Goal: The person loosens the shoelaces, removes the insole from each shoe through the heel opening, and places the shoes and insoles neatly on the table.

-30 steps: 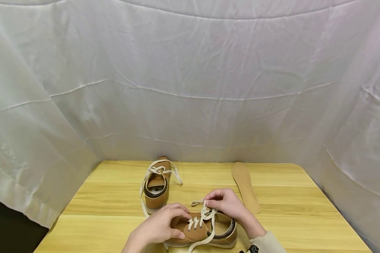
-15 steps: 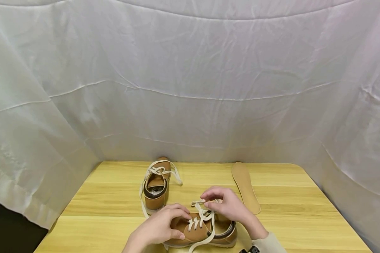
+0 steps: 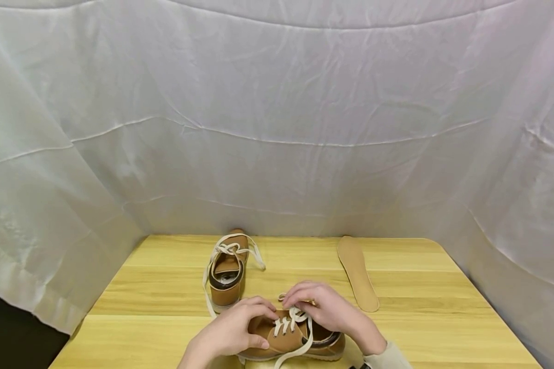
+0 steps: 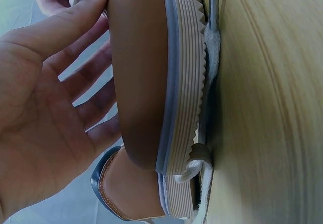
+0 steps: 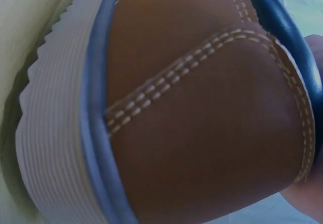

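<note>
The tan lace-up shoe (image 3: 290,342) lies at the lower middle of the frame, sole on the desk (image 3: 424,287), toe to the left. The left hand (image 3: 240,324) holds its forefoot, thumb on the near side and fingers over the far side. That grip looks well placed; it should stay firm but light, so the leather does not buckle while the lace is worked.

The right hand (image 3: 325,306) bends narrowly over the cream lace (image 3: 292,353) at the mouth of the shoe; whether it pinches a strand cannot be told, since the fingertips are partly hidden. Working one strand at a time would probably suit best, easing it at the crossing rather than tugging the long tail, which droops over the near side and could snag.

The second tan shoe (image 3: 226,294), left of centre, and the insole (image 3: 357,271), right of centre, are best left undisturbed.
</note>
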`<action>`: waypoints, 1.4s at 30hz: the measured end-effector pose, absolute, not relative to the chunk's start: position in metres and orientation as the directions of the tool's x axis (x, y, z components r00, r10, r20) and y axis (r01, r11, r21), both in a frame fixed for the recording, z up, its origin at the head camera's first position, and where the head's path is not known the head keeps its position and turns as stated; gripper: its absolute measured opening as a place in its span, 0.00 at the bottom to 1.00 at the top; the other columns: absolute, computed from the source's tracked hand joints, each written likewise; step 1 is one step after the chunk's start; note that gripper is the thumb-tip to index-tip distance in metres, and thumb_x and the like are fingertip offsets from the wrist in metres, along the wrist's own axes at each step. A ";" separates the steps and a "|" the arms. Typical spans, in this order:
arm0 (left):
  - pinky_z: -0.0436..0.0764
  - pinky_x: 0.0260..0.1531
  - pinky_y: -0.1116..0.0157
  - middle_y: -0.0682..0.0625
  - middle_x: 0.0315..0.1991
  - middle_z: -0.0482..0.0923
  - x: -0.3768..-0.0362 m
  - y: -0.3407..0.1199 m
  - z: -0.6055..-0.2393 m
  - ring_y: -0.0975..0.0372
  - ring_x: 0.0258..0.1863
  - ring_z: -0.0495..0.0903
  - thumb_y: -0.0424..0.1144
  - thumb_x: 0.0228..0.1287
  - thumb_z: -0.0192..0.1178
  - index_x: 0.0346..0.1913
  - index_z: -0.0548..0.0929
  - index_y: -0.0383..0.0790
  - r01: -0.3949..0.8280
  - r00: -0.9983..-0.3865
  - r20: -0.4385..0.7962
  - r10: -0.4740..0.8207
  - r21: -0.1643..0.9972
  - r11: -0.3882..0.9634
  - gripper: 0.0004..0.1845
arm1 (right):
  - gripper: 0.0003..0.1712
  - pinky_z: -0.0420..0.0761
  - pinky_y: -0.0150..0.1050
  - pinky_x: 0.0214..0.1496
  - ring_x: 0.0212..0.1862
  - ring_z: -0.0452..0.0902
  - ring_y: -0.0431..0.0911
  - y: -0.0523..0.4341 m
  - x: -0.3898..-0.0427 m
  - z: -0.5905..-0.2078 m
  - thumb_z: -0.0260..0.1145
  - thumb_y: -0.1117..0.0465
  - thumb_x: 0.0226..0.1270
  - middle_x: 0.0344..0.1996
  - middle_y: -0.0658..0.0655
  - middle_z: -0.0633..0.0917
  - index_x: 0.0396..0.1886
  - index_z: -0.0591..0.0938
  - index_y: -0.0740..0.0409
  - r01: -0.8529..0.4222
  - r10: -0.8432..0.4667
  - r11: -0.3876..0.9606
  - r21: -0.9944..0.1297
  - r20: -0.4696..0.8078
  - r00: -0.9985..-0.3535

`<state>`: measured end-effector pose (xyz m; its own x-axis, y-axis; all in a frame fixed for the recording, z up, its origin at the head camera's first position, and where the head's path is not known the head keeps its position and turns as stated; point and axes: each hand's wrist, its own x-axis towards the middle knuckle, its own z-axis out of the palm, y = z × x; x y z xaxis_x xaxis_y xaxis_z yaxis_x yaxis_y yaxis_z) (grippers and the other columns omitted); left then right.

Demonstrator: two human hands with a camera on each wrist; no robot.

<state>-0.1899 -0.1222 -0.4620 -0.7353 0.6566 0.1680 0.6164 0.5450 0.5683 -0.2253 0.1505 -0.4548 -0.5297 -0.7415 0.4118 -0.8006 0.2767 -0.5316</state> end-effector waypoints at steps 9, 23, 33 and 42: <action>0.78 0.62 0.60 0.60 0.59 0.80 -0.191 -0.123 -0.463 0.64 0.61 0.76 0.42 0.56 0.79 0.55 0.87 0.55 0.611 -0.736 0.161 0.657 0.575 0.544 0.22 | 0.10 0.85 0.40 0.53 0.49 0.85 0.42 0.154 -0.226 -0.456 0.69 0.69 0.71 0.44 0.46 0.89 0.44 0.89 0.51 -0.777 -0.706 0.356 -0.519 0.395 -0.588; 0.78 0.62 0.59 0.60 0.59 0.80 -0.191 -0.122 -0.463 0.64 0.61 0.77 0.42 0.56 0.80 0.54 0.87 0.56 0.614 -0.739 0.165 0.654 0.566 0.551 0.22 | 0.10 0.86 0.39 0.48 0.43 0.83 0.37 0.155 -0.228 -0.456 0.69 0.72 0.69 0.40 0.44 0.88 0.40 0.88 0.52 -0.658 -0.523 0.485 -0.576 0.412 -0.746; 0.78 0.62 0.60 0.61 0.58 0.80 -0.190 -0.121 -0.464 0.64 0.60 0.77 0.42 0.56 0.80 0.54 0.87 0.56 0.618 -0.736 0.170 0.655 0.563 0.549 0.22 | 0.09 0.86 0.40 0.46 0.40 0.84 0.40 0.157 -0.232 -0.460 0.69 0.71 0.70 0.38 0.46 0.88 0.40 0.88 0.52 -0.557 -0.365 0.475 -0.681 0.424 -0.829; 0.78 0.62 0.59 0.61 0.58 0.80 -0.189 -0.121 -0.461 0.64 0.60 0.77 0.41 0.56 0.79 0.55 0.88 0.55 0.610 -0.741 0.163 0.651 0.569 0.551 0.22 | 0.05 0.79 0.31 0.32 0.31 0.80 0.41 0.159 -0.237 -0.463 0.68 0.70 0.68 0.33 0.53 0.88 0.37 0.88 0.59 -0.324 -0.224 0.419 -0.848 0.249 -0.942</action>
